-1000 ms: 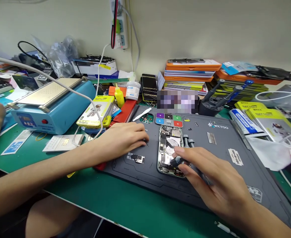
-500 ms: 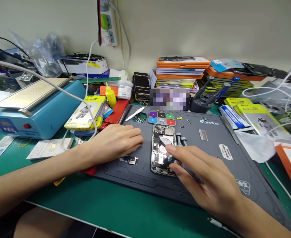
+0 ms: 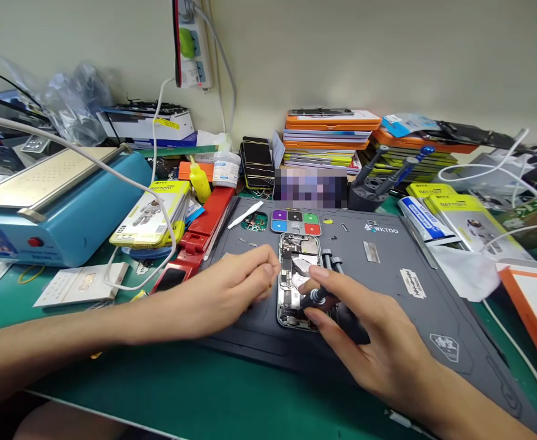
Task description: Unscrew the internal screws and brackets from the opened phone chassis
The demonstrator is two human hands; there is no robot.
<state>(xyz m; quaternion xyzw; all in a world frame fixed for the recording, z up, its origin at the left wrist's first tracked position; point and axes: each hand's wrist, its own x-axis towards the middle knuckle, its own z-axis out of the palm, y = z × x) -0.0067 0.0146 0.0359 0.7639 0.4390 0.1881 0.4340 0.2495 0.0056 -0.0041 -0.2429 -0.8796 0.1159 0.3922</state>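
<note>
An opened phone (image 3: 286,281) lies on the dark grey work mat (image 3: 259,342), its inner parts showing. My left hand (image 3: 243,281) is at the phone's left edge, fingers curled together in a pinch; what they hold, if anything, is too small to tell. Over the lower right of the phone, my right hand (image 3: 364,324) holds a dark screwdriver (image 3: 316,297) between thumb and fingers, the tool slanting down toward the phone. More dark screwdrivers (image 3: 333,263) lie beside the phone's right edge, partly hidden by my right hand.
A coloured magnetic pad (image 3: 295,221) lies behind the phone, with a white tool (image 3: 246,214) to its left. A black holder (image 3: 369,197) carries several tools. At left stand yellow battery boxes (image 3: 151,214) and a blue machine (image 3: 66,214). A red tool (image 3: 211,223) borders the mat.
My left hand has moved right to the phone's edge, its fingers now pinched. My right hand stays over the phone with the screwdriver. The view has shifted slightly.
</note>
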